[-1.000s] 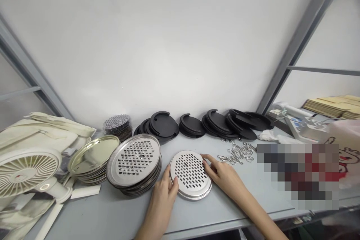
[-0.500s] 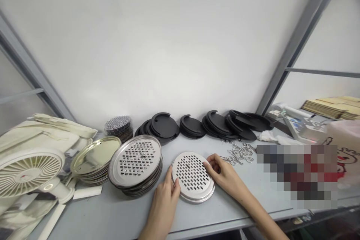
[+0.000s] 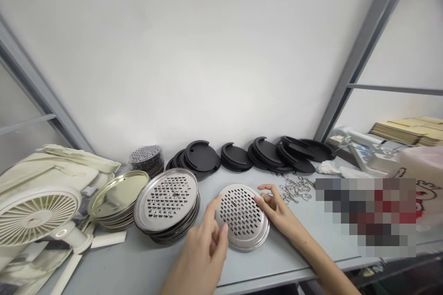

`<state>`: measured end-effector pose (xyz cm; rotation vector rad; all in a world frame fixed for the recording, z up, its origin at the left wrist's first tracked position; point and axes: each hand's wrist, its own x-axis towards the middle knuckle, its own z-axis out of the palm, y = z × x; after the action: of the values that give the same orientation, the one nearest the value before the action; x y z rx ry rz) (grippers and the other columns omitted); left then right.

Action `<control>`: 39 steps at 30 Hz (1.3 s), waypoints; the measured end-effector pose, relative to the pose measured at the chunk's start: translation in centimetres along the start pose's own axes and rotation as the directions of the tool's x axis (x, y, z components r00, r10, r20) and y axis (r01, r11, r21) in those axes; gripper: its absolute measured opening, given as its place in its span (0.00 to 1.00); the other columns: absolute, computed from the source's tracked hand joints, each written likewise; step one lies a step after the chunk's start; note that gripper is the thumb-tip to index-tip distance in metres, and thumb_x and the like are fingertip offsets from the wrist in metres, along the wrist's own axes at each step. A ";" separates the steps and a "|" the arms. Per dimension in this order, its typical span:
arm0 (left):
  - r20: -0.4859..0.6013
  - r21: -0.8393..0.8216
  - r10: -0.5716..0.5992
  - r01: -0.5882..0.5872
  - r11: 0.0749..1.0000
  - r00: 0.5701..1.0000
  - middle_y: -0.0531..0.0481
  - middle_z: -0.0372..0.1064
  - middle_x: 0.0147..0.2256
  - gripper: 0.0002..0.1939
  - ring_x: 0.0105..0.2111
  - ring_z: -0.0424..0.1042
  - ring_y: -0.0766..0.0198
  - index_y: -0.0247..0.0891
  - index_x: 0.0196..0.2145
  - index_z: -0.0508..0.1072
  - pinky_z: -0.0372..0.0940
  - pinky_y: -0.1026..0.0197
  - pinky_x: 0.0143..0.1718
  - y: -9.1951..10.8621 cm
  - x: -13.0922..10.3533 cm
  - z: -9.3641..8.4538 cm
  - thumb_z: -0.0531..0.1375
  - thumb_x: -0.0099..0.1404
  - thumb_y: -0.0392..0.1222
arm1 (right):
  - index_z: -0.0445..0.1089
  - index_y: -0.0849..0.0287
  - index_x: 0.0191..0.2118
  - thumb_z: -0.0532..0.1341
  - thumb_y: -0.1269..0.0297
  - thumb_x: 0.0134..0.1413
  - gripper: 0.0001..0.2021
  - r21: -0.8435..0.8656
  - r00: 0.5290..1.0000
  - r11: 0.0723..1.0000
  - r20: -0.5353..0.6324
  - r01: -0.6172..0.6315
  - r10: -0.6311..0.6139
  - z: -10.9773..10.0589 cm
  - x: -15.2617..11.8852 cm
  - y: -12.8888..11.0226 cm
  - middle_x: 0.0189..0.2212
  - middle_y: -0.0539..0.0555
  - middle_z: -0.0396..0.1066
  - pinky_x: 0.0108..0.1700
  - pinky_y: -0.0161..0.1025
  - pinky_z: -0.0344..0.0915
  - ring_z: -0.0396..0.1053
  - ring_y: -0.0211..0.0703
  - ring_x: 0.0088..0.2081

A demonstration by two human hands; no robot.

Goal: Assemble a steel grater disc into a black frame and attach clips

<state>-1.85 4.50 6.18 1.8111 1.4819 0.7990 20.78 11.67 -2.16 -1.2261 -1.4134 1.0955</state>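
Metal disc [image 3: 241, 217] lies between left hand [image 3: 204, 245] and right hand [image 3: 279, 208].

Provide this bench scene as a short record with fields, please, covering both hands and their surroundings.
Left hand: at left edge of round silver perforated metal disc; contact unclear
Right hand: thumb at that disc's right edge
Left side: stacked larger silver perforated metal plates; stacked shiny gold round discs
Behind: notched round black discs
Right side: scattered small silver metal clips

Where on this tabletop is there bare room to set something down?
Bare tabletop: in front of the grater-disc stack, between the white strips and left hand; and between the right forearm and metal clips. Crowded: the back, with black notched discs.
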 end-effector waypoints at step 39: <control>0.066 0.873 0.355 -0.226 0.432 0.933 0.37 0.67 0.41 0.09 0.40 0.68 0.54 0.29 0.40 0.69 0.60 0.57 0.41 2.1 22.9 -9.7 0.53 0.65 0.36 | 0.56 0.52 0.42 0.58 0.40 0.51 0.23 0.057 0.999 0.998 -0.024 -0.020 0.021 -0.3 0.0 -0.8 0.20 0.42 0.57 0.25 0.34 0.57 0.60 0.38 0.23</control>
<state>-4.32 27.74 14.84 2.9040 1.8725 0.2547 20.93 11.62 -1.36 -1.2121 -1.3450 1.1239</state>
